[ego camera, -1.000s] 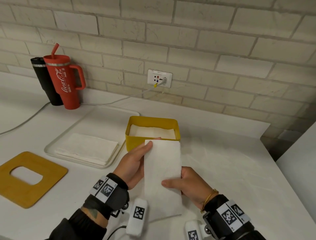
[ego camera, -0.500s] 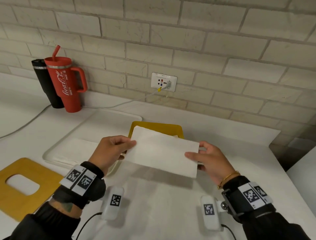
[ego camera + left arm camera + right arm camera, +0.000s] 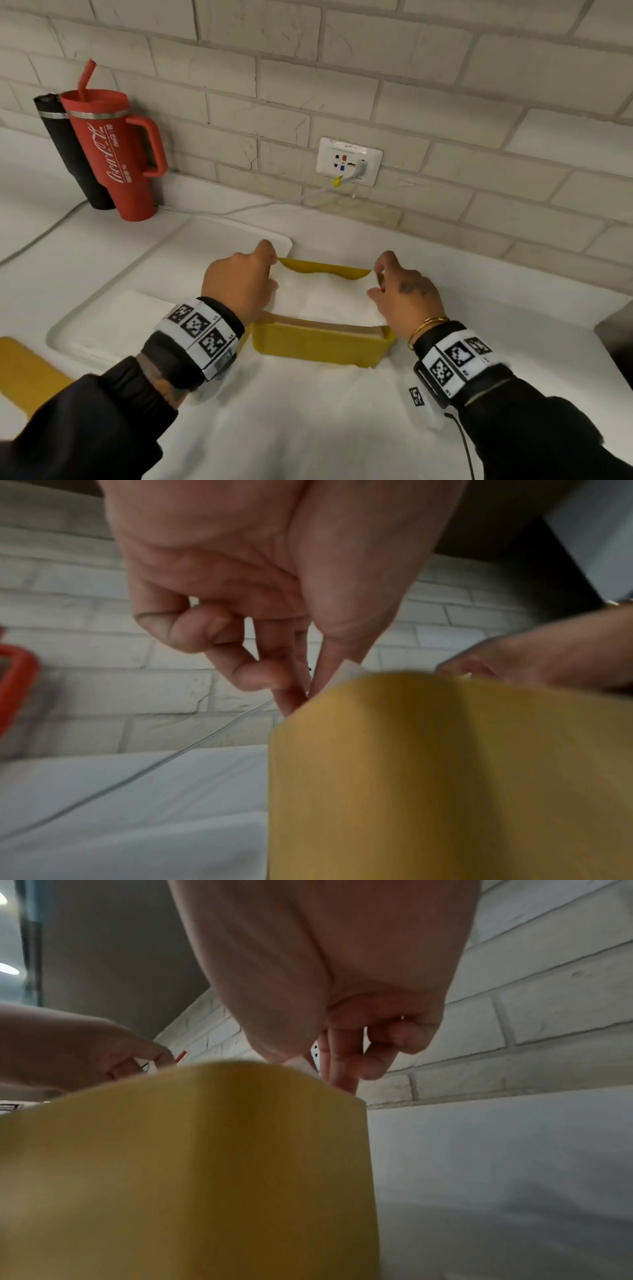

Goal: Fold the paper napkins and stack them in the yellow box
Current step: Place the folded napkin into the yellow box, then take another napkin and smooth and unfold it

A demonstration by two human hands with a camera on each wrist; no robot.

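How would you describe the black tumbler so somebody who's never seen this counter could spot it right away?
Look along the brick wall to the far left of the counter, well left of the socket. Two tall cups stand there touching; the black tumbler is the rear one, half hidden behind the red cup. Unlike that one, it has no handle, straw or lettering.

A pale brick wall (image 3: 342, 85) with grey mortar runs behind a white counter (image 3: 308, 428). A white socket plate (image 3: 349, 161) sits low on the wall, with 1 plug in it; its cable (image 3: 257, 205) trails left along the counter. The light is dim and even. A dark gap (image 3: 616, 342) opens at the counter's right end.
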